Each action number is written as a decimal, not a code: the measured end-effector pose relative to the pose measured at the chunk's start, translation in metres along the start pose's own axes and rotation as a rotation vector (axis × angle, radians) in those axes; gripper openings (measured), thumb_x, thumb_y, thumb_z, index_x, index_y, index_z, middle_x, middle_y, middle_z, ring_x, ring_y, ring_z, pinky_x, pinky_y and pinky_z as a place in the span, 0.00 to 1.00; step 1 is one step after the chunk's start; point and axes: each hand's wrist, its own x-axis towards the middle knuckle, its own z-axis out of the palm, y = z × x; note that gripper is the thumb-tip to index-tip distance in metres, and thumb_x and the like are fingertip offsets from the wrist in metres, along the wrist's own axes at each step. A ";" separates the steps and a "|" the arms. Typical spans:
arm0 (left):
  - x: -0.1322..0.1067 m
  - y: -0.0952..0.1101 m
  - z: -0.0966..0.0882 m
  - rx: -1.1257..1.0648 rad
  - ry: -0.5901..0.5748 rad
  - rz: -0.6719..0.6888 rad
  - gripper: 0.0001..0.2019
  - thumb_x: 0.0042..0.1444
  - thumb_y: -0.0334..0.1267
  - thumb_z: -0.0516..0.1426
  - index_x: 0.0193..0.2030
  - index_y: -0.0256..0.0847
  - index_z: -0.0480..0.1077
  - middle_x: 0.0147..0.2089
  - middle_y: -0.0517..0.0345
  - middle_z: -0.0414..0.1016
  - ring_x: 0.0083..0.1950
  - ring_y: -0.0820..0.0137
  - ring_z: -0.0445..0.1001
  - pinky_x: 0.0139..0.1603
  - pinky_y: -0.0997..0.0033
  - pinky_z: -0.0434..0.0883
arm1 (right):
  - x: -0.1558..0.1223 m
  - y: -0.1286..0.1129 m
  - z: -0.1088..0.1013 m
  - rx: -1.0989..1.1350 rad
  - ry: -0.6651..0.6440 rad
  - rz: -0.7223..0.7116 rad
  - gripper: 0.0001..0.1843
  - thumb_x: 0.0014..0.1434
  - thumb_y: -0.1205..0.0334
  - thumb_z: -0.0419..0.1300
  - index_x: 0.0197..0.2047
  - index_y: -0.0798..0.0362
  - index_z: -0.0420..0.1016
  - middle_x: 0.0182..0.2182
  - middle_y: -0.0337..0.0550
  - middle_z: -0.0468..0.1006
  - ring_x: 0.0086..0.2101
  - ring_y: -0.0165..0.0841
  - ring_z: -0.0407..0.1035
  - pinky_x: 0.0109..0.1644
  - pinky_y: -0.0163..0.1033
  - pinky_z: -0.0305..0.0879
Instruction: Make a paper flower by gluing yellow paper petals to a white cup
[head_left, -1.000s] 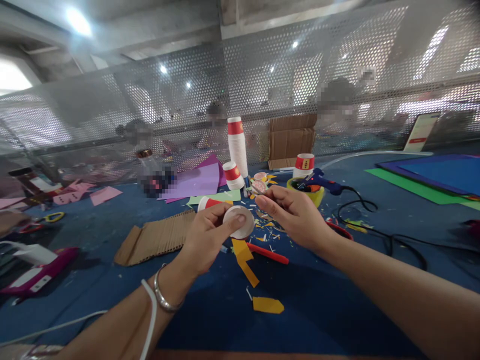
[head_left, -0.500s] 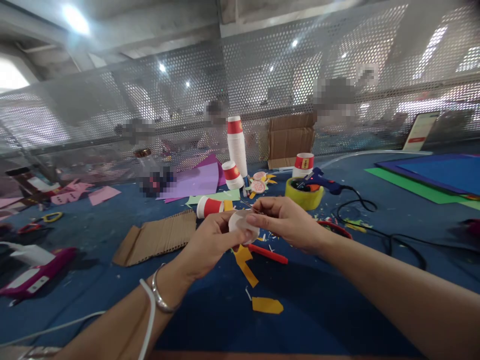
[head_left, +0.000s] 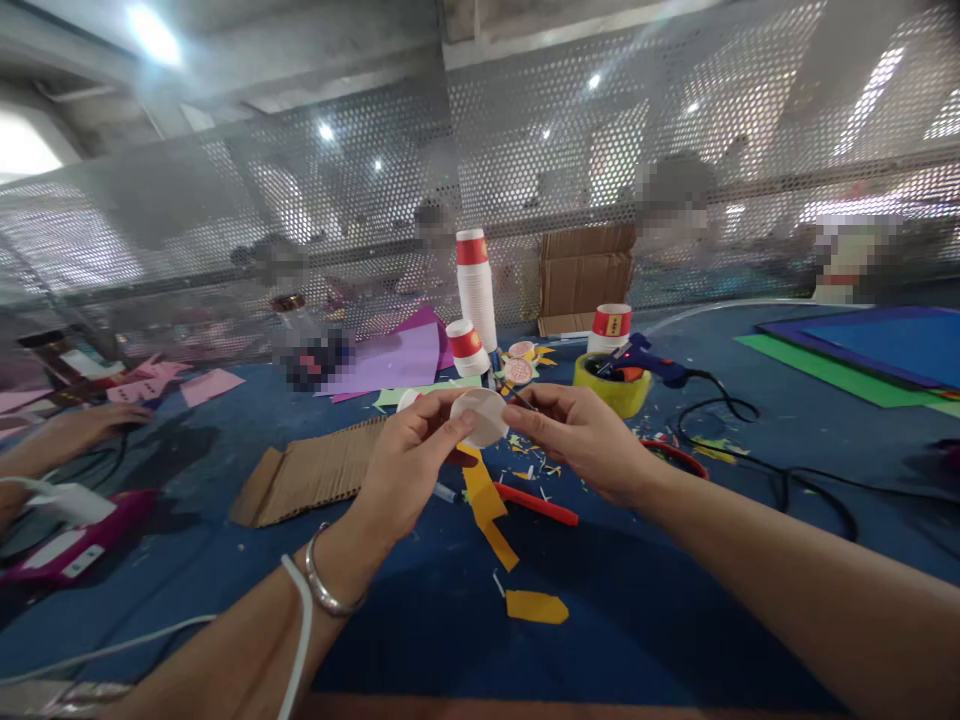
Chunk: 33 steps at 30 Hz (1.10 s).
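My left hand (head_left: 416, 450) pinches a white paper disc (head_left: 480, 418) by its left side, thumb across its face. Close to the disc's right edge, my right hand (head_left: 581, 435) is closed on a thin dark metal tool (head_left: 523, 402); most of it is hidden by the fingers. A yellow paper strip (head_left: 484, 505) hangs or lies just below the disc; I cannot tell whether they touch. Under my hands are a red pen-like stick (head_left: 538, 503), another yellow paper piece (head_left: 537, 606) and small paper scraps. A red and white paper cup lies mostly hidden behind my left hand.
Behind stand a stack of paper cups (head_left: 475, 295) and a yellow tape roll (head_left: 611, 390) with a blue glue gun (head_left: 645, 358) on it. Corrugated cardboard (head_left: 311, 470) lies left. Another person's hand (head_left: 112, 425) rests near a purple power strip (head_left: 97, 540). Coloured sheets (head_left: 885, 345) lie right.
The disc has risen slightly and turned its face more toward me. My right fingers have drawn back to its edge. Another person's hand has come in at the left.
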 end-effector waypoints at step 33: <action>0.007 0.008 -0.024 -0.371 -0.561 -0.174 0.12 0.51 0.36 0.69 0.40 0.41 0.72 0.35 0.60 0.75 0.34 0.75 0.75 0.36 0.76 0.73 | -0.002 -0.001 -0.005 -0.096 -0.149 -0.130 0.14 0.59 0.49 0.66 0.37 0.52 0.74 0.30 0.39 0.73 0.30 0.29 0.66 0.34 0.38 0.63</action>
